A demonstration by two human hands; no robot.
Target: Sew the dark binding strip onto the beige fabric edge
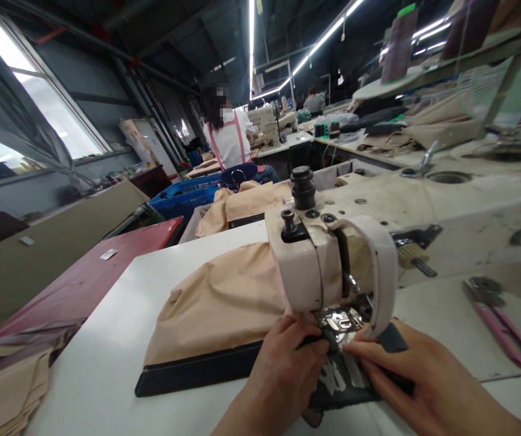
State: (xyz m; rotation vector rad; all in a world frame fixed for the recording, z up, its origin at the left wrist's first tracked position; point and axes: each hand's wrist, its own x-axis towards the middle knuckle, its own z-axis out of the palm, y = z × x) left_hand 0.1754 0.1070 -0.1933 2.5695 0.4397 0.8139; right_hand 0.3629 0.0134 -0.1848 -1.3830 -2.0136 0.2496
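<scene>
A white sewing machine (296,260) stands in front of me, its metal needle plate (342,321) showing under the head. A tan fabric piece (219,297) with a black band (201,367) along its near edge lies left of the needle area. My left hand (285,369) is closed by the needle, fingers bent onto dark fabric (346,393) with pale patches. On the other side, my right hand (417,369) pinches the dark fabric's right part, thumb and forefinger close to the plate. The needle tip and the seam are hidden.
Pink-handled snips (505,327) lie on the machine bed at right. Tan pieces (10,387) are stacked at lower left, beside a red-covered table (101,260). Behind the white tabletop (88,363) are more tan pieces (251,203), a blue crate (183,197) and a seated person (230,139).
</scene>
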